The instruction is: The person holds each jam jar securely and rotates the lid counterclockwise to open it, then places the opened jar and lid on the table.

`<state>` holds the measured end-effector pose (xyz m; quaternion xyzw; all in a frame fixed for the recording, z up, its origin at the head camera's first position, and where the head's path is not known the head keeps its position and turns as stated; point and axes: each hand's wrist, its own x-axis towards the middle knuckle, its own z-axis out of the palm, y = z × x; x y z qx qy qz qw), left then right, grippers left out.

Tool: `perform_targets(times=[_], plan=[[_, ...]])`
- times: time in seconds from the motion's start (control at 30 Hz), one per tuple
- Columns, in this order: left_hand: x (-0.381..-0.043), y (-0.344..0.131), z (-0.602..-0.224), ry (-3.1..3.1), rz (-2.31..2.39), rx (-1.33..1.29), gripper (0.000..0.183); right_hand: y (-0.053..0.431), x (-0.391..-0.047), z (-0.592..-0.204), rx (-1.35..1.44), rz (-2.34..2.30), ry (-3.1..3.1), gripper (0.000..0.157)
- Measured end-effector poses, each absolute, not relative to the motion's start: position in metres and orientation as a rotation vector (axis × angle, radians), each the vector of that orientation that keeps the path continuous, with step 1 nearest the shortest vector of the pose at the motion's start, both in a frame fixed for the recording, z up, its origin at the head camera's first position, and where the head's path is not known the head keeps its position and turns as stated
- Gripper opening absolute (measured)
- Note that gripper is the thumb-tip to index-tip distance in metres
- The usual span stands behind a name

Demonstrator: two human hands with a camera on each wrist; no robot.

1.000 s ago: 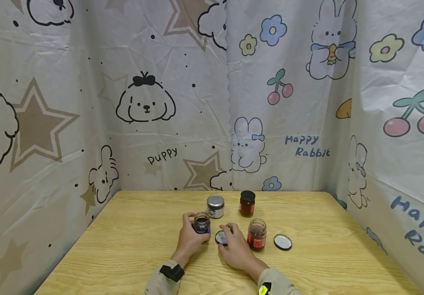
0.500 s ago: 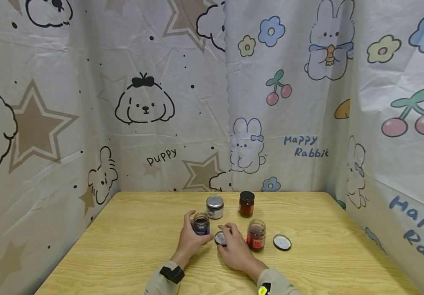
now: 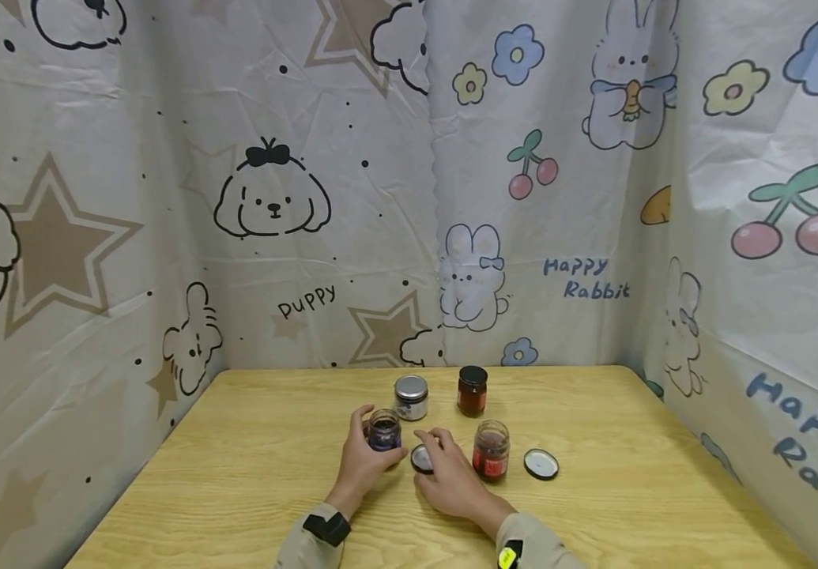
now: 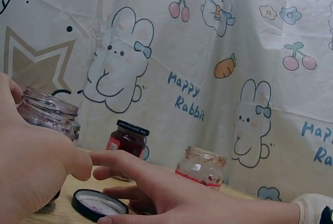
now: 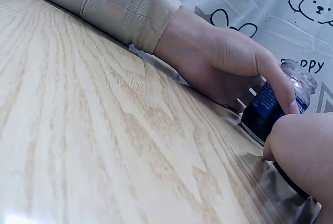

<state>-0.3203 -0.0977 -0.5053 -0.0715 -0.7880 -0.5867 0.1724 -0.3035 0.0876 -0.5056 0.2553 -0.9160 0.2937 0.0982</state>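
Note:
My left hand (image 3: 360,468) grips a glass jar (image 3: 384,435) with a blue label and dark contents, its mouth uncovered. In the right wrist view that jar (image 5: 262,108) stands at the table surface with the thumb across its side. My right hand (image 3: 454,484) is around a black-rimmed jar lid (image 3: 420,459), which lies with its pale inside up. The left wrist view puts the thumb at the near edge of this lid (image 4: 99,206) and the other fingers at its far side. Right of that hand stands an uncovered jar with a red label (image 3: 491,457).
A second lid (image 3: 540,465), pale inside up, lies right of the red-label jar. Behind the hands stand a silver-lidded jar (image 3: 411,398) and a black-lidded jar of red contents (image 3: 472,393). Printed curtains (image 3: 380,237) enclose the wooden table (image 3: 238,442).
The whole head view has shifted slightly. Both hands keep nearly the same place at the blue-label jar and the lid.

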Motion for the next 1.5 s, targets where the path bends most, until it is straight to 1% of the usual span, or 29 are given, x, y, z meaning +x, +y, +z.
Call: perform_targets(times=[0.5,0.7,0.8,1.0,1.17,1.5], plan=[[-0.319,-0.105,-0.497,-2.222,-1.742,-0.276,0.088,0.088,-0.293,-0.47,0.781,0.918,-2.733,0.069],[-0.32,-0.115,-0.476,-2.107,-1.855,-0.311,0.067,0.094,-0.288,-0.449,0.824,0.954,-2.677,0.068],[-0.323,-0.117,-0.464,-2.089,-1.797,-0.317,0.062,0.099,-0.285,-0.437,0.84,0.967,-2.621,0.067],[-0.331,-0.115,-0.446,-2.165,-1.653,-0.339,0.067,0.112,-0.281,-0.414,0.809,0.976,-2.517,0.064],[-0.338,-0.11,-0.433,-2.263,-1.538,-0.364,0.067,0.128,-0.282,-0.398,0.765,0.924,-2.475,0.061],[-0.351,-0.104,-0.408,-2.491,-1.199,-0.397,0.075,0.173,-0.285,-0.385,0.593,0.855,-2.45,0.062]])
